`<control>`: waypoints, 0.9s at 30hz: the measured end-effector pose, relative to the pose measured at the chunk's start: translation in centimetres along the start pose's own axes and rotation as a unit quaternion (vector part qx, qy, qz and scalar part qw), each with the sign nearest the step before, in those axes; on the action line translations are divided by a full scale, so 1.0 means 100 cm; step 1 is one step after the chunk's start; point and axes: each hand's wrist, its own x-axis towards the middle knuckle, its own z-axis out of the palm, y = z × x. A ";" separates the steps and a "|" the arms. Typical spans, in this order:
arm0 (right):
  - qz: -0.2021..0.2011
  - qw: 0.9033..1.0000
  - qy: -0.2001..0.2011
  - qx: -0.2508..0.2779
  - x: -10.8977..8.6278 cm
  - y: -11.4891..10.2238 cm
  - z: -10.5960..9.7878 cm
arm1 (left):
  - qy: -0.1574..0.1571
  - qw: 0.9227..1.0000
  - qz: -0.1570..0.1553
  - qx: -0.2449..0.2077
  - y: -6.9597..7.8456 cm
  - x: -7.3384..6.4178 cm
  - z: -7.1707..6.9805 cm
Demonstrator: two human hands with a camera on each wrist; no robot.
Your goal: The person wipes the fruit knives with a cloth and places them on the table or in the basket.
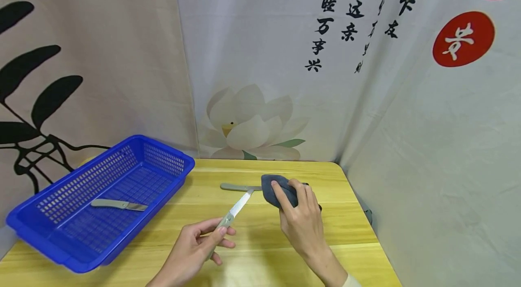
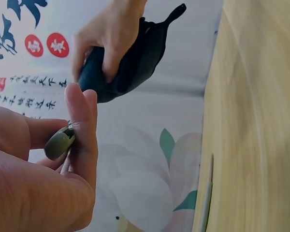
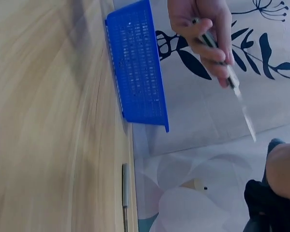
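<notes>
In the head view my left hand (image 1: 194, 247) grips a small knife by its pale green handle, the knife's blade (image 1: 241, 204) slanting up and away to the right. My right hand (image 1: 303, 223) holds a bunched dark blue-grey cloth (image 1: 270, 191), fingers spread over its top. The blade tip points toward the cloth, with a small gap between them. In the right wrist view the held knife (image 3: 245, 116) shows its bare blade. A second knife (image 1: 237, 187) lies on the table behind, its right end hidden by the cloth.
A blue plastic basket (image 1: 134, 185) with perforated walls stands on the left of the wooden table (image 1: 171, 228). Inside it lies another knife (image 1: 116, 204) with a pale handle. A printed curtain (image 1: 260, 52) hangs behind the table and along its sides.
</notes>
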 end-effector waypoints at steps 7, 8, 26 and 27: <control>-0.066 0.997 -0.003 0.039 -0.003 -0.025 -0.005 | 0.008 1.000 -0.007 -0.013 0.000 0.001 0.002; -0.077 0.996 -0.006 0.043 -0.003 -0.029 -0.006 | 0.006 1.000 -0.008 -0.016 0.001 0.001 0.002; -0.115 0.993 -0.008 0.036 -0.004 -0.054 -0.004 | -0.015 1.000 0.004 0.002 0.001 -0.003 0.002; -0.112 0.993 -0.007 0.033 -0.004 -0.052 -0.004 | -0.014 1.000 0.006 0.003 0.001 -0.003 0.002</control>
